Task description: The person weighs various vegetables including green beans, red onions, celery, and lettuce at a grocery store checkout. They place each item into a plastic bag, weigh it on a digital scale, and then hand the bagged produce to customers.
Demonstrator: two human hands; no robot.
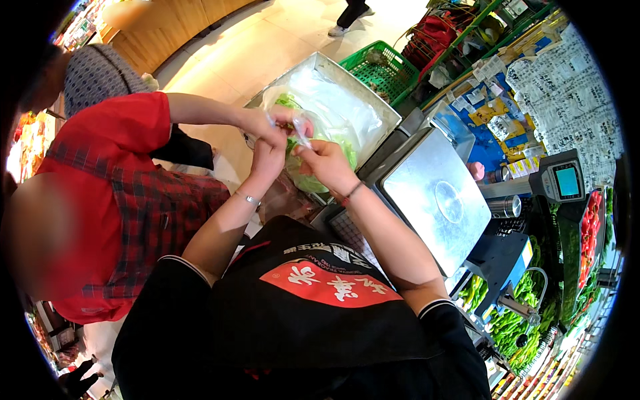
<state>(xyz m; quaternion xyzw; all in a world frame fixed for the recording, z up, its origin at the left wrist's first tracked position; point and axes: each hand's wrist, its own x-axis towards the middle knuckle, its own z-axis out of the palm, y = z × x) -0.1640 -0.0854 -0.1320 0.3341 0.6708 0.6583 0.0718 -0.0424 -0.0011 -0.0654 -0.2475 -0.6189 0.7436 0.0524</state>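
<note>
A clear plastic bag (337, 127) holding leafy green vegetables (312, 183) lies over a metal tray in front of me. My right hand (330, 162) pinches a twisted part of the bag between thumb and fingers. Close by on the left, my left hand (268, 157) is raised at the bag's edge, its fingertips partly hidden. A co-worker's hand (260, 124) overlaps it from the left, and another co-worker's fingers (305, 126) show behind the twisted plastic.
Right of the bag stands a scale with a steel platform (435, 195) and a lit display (567, 181). A green basket (382, 70) sits beyond the metal tray (387, 125). Green peppers (520, 320) fill the lower right. A person in a red shirt (100, 200) stands close on my left.
</note>
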